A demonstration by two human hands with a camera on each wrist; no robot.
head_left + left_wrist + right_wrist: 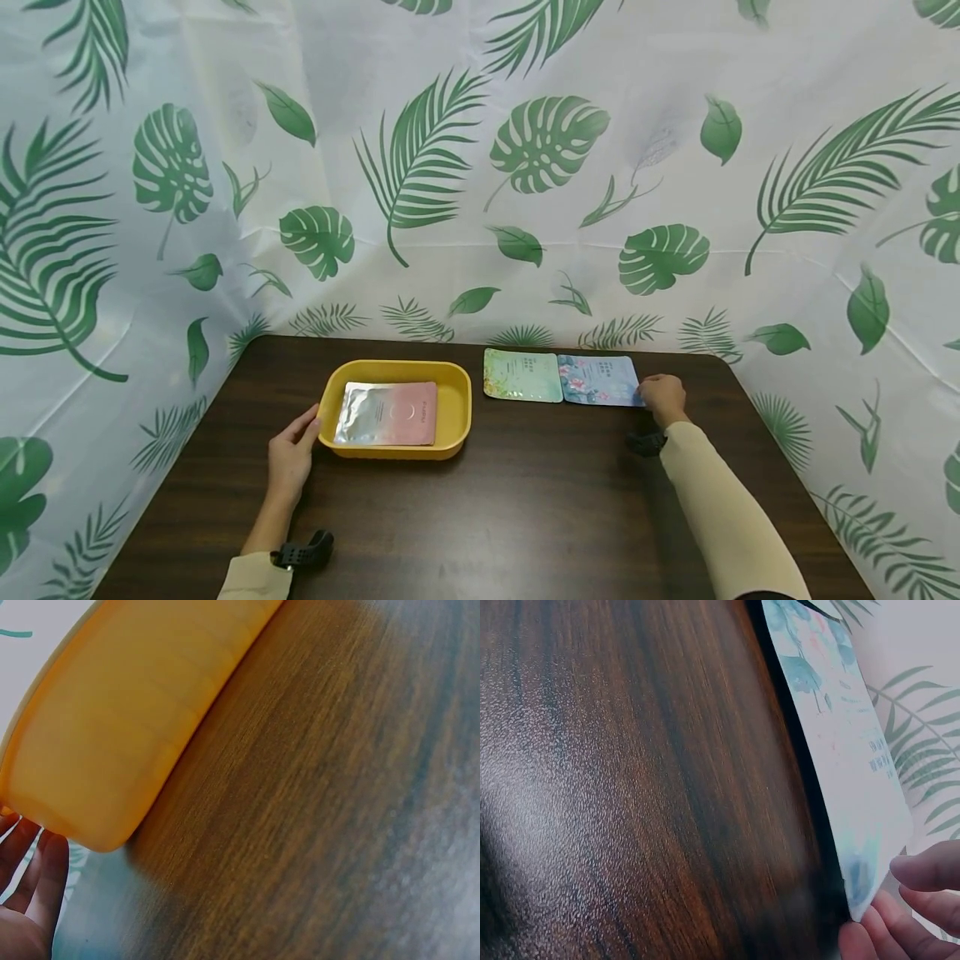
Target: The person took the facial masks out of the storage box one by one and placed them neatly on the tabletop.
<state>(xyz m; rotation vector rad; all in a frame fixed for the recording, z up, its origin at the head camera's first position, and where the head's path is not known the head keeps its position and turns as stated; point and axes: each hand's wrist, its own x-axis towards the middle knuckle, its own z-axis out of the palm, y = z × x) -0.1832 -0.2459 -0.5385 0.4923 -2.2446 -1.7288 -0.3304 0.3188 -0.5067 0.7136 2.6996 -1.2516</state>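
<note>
At the right of the head view my right hand (664, 398) pinches the right edge of a blue floral sheet mask packet (600, 380). The right wrist view shows the thumb (930, 868) at the edge of that packet (840, 757), other fingers lower at its corner. A green sheet mask packet (522, 375) lies against the blue one's left side. My left hand (291, 454) touches the left end of a yellow plastic tray (396, 452) with extended fingers (51, 870). Inside the tray lies a pink and silver sheet mask packet (388, 413).
The dark wooden table (480, 517) ends at a white leaf-patterned cloth (450, 167) that hangs behind and along both sides. Black wrist straps (303, 550) sit on both arms. The green and blue packets lie close to the table's back edge.
</note>
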